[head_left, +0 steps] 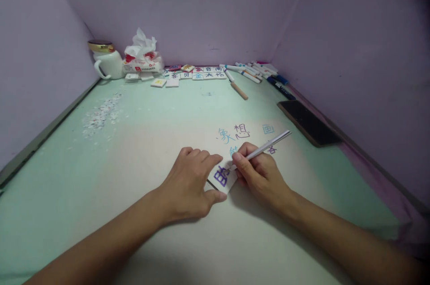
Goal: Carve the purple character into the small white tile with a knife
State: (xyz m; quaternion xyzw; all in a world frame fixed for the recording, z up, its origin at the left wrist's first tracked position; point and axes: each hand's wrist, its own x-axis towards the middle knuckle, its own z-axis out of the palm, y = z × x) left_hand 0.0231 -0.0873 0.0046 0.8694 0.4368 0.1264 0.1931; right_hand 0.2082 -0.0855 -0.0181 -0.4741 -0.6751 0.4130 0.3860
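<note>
A small white square block (231,183) with a purple Chinese character on its face lies tilted on the table in front of me. My left hand (193,182) grips it along the left side, thumb at the near corner and index finger at the far one. In my right hand (260,170) is a slim silver pen-shaped tool (270,144), pinched close to its lower end. Its tip meets the block's face beside the character; whether that is a blade or a nib is too small to tell. Blue and purple characters (241,131) are written on the tabletop just beyond.
Along the back stand a white mug (112,65), a tissue pack (144,61) and rows of character blocks (208,75). Markers (250,72) lie at back right, with a brown-capped one (239,91) nearer. A phone (309,123) rests at right; white shavings (102,114) are scattered left.
</note>
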